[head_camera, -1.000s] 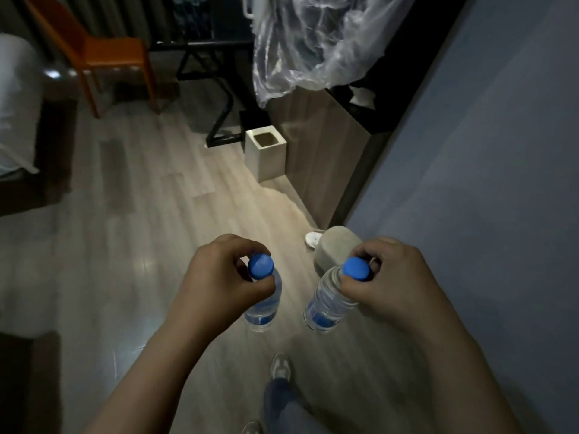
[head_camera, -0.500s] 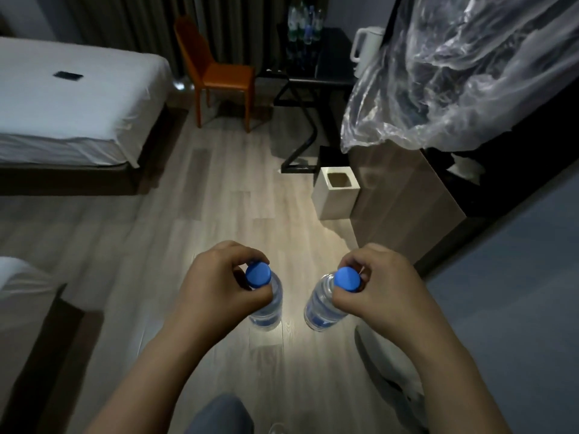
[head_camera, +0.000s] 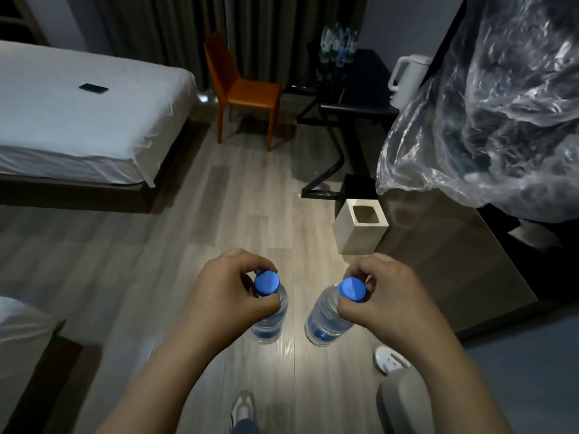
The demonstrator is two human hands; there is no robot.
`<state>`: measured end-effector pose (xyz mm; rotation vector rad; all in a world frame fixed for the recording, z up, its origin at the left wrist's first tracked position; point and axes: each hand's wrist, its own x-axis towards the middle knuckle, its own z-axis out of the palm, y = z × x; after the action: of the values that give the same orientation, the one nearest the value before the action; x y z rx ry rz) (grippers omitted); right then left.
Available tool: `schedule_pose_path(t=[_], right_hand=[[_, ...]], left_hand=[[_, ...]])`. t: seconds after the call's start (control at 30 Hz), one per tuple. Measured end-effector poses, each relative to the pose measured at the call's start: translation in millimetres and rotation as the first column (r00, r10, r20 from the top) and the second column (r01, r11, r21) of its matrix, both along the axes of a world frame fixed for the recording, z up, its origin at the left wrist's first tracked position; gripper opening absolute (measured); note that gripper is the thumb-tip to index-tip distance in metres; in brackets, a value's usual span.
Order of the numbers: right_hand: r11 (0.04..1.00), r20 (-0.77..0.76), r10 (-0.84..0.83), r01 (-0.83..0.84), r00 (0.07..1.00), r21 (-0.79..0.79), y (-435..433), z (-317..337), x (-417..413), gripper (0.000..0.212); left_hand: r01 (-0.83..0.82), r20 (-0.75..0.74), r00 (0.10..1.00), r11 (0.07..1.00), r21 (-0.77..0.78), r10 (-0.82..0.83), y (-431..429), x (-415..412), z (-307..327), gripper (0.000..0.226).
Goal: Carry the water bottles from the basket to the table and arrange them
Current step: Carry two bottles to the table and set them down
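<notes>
1. Two small water bottles hang over the wood floor [head_camera: 250, 214]: the left bottle [head_camera: 270, 322] and the right bottle [head_camera: 324, 322].
2. The left hand [head_camera: 225, 292] pinches the left bottle at the neck, with fingers and thumb curled just under its round blue cap [head_camera: 266, 282].
3. The right hand [head_camera: 394, 299] pinches the right bottle the same way. This one leans a bit.
4. Both bottles are see-through, with bumpy sides and blue near the bottom.
5. Far away, more bottles [head_camera: 338, 47] stand close together on the dark table [head_camera: 360, 89].
</notes>
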<state>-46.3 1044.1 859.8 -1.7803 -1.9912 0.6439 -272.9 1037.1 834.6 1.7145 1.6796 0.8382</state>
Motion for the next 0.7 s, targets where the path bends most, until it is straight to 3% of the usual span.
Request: schedule_pose_path(t=[0.37,0.7], right_hand=[[0.999,-0.018,-0.028,0.029,0.999,0.031,137.2,10.6,-59.1,0.021],[0.998,-0.009,0.056,-0.056,0.998,0.021,300.7,-1.1,-78.2,0.018]], left_hand=[[0.051,-0.004,0.999,0.998,0.037,-0.051,146.2,-55.8,10.5,0.026],[-0.023,0.002,1.000,0.998,0.056,0.023,297.4,-74.3,4.9,0.027]])
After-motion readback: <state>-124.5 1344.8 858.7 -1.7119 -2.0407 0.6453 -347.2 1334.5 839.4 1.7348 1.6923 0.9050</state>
